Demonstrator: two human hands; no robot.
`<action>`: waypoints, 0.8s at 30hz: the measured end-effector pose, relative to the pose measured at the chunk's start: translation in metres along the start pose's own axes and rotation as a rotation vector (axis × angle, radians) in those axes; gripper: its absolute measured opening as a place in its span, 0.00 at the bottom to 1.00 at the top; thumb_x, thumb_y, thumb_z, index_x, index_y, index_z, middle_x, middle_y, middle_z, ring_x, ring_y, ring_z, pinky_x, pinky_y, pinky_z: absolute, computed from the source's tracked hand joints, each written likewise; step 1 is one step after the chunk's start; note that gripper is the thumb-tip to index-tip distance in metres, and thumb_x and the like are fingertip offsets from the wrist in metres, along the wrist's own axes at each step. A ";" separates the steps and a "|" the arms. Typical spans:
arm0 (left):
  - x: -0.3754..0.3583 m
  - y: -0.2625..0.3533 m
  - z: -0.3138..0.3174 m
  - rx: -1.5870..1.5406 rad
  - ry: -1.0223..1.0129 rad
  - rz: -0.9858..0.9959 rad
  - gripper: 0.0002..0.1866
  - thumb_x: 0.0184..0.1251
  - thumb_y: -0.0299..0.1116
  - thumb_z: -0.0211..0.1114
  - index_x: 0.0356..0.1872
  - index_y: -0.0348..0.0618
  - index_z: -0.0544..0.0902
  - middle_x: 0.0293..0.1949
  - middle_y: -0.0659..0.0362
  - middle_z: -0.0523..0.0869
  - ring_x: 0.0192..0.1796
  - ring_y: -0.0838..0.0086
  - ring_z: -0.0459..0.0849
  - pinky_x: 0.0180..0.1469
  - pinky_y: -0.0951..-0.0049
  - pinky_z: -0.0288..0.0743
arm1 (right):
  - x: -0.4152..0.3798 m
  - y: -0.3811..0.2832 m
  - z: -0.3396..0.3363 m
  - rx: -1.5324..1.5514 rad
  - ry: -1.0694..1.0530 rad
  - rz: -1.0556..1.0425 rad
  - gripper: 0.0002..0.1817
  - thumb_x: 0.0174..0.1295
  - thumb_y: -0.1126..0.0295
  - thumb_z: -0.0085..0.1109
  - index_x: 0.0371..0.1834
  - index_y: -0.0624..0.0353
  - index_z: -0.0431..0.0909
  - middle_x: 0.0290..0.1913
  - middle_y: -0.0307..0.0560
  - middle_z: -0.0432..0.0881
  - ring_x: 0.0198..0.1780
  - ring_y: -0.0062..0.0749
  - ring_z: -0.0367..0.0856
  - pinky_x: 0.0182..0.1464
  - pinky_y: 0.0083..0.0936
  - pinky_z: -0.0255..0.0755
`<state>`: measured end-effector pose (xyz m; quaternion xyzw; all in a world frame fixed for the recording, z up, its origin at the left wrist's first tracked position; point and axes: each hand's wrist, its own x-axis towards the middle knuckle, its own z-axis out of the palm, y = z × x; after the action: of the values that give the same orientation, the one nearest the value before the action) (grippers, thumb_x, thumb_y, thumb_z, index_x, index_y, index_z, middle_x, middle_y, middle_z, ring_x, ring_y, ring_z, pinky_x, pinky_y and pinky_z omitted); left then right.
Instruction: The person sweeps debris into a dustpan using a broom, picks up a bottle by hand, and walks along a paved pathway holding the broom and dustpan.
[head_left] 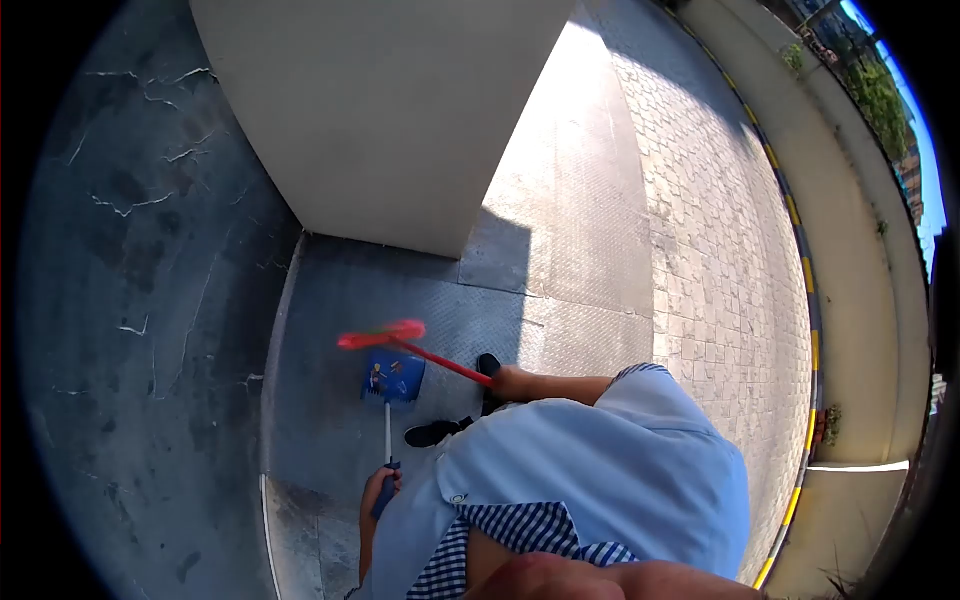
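My right hand (pixel 512 384) is closed around the red handle of a broom (pixel 440 361). Its red head is smeared by motion and hangs over the far edge of a long-handled blue dustpan (pixel 405 384). Small bits of litter (pixel 378 374) lie in the pan. Lower in the view, my left hand (pixel 380 485) grips the dark blue end of the dustpan's pole, which runs up to the pan in front of my shoes (pixel 432 433).
A pale pillar (pixel 380 120) stands ahead, and a dark, cracked wall (pixel 140 290) rises on the left. Metal floor plates (pixel 585 250) lead to sunlit paving (pixel 705 250) on the right. Beyond that runs a yellow-and-black kerb (pixel 812 330) below a boundary wall (pixel 860 260).
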<state>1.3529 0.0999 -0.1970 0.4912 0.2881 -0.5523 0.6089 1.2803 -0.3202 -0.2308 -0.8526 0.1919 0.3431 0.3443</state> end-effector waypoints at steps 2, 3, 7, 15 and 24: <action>-0.005 0.025 0.057 0.068 0.037 -0.011 0.10 0.59 0.37 0.58 0.32 0.40 0.77 0.23 0.60 0.77 0.24 0.77 0.76 0.25 0.80 0.73 | -0.019 0.035 -0.021 0.029 0.052 0.063 0.13 0.51 0.67 0.57 0.36 0.60 0.84 0.38 0.63 0.82 0.45 0.52 0.82 0.47 0.39 0.74; -0.005 0.033 0.084 0.260 0.001 0.082 0.10 0.59 0.37 0.58 0.32 0.40 0.76 0.23 0.60 0.77 0.24 0.77 0.76 0.26 0.80 0.72 | -0.023 0.062 -0.027 0.058 0.069 0.076 0.13 0.51 0.67 0.57 0.36 0.60 0.84 0.38 0.63 0.82 0.45 0.52 0.82 0.47 0.39 0.74; 0.030 0.050 0.189 0.453 -0.069 0.091 0.10 0.58 0.37 0.58 0.32 0.40 0.75 0.22 0.60 0.75 0.24 0.76 0.75 0.25 0.80 0.71 | -0.058 0.155 -0.066 0.208 0.156 0.095 0.18 0.46 0.59 0.61 0.35 0.60 0.84 0.36 0.60 0.83 0.39 0.50 0.83 0.43 0.38 0.75; 0.182 0.071 0.361 0.136 -0.221 -0.326 0.09 0.61 0.35 0.58 0.34 0.40 0.75 0.26 0.63 0.77 0.23 0.83 0.75 0.20 0.85 0.71 | -0.122 0.323 -0.150 0.452 0.267 0.327 0.15 0.52 0.67 0.58 0.42 0.60 0.82 0.27 0.52 0.83 0.28 0.36 0.84 0.35 0.33 0.77; 0.235 0.149 0.576 0.256 -0.201 -0.349 0.10 0.59 0.31 0.60 0.37 0.37 0.72 0.29 0.58 0.78 0.23 0.82 0.76 0.20 0.86 0.72 | -0.132 0.406 -0.231 0.854 0.434 0.542 0.13 0.53 0.70 0.60 0.41 0.63 0.81 0.22 0.46 0.80 0.20 0.31 0.79 0.23 0.30 0.72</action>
<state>1.4379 -0.5334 -0.1627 0.4497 0.2341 -0.7273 0.4627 1.0649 -0.7546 -0.1992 -0.6086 0.5932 0.1273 0.5114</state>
